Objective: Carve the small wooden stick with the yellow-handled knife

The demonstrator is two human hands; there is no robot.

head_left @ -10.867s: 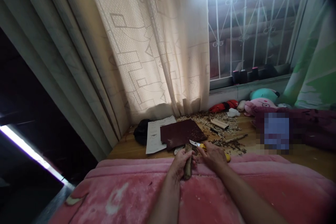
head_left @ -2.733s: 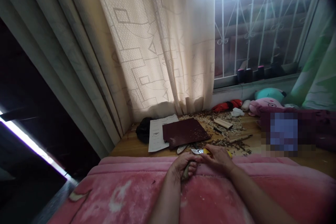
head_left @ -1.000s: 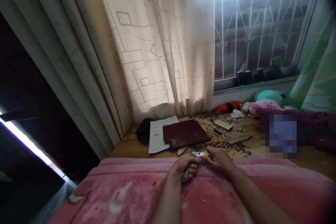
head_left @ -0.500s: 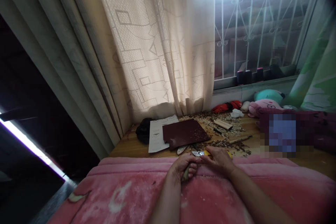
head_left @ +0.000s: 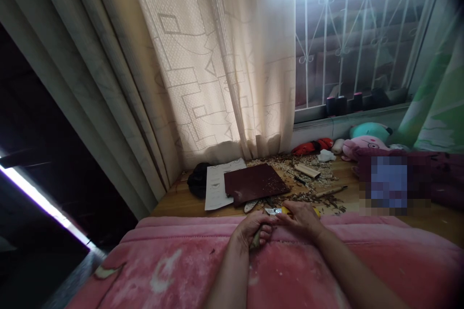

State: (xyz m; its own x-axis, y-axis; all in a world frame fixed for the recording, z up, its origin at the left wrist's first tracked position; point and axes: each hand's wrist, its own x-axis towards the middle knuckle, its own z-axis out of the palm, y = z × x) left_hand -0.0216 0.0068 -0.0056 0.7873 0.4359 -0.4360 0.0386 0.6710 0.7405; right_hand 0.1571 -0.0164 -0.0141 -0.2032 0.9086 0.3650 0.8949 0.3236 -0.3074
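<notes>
My left hand [head_left: 253, 229] is closed around a greenish-brown piece, perhaps wood [head_left: 255, 240], whose lower end sticks out below the fingers. The rest of that piece is hidden in the grip. A yellow utility knife [head_left: 286, 210] is held in my right hand [head_left: 303, 218], its blade pointing left over the left fingers. The two hands touch or nearly touch, thumbs close together. Beneath both forearms lies a pink plush blanket [head_left: 188, 265]. Where the blade meets the held piece cannot be made out.
Beyond the blanket, a wooden surface [head_left: 350, 171] carries scattered shavings [head_left: 322, 200], a dark red board [head_left: 255, 183], printed paper [head_left: 216, 188], a thin stick-like tool [head_left: 331, 191] and a pale wooden block [head_left: 307, 170]. Plush toys [head_left: 366, 145] sit at the right, below the barred window.
Both hands keep nearly the same pose and grip. The whole view has shifted very slightly.
</notes>
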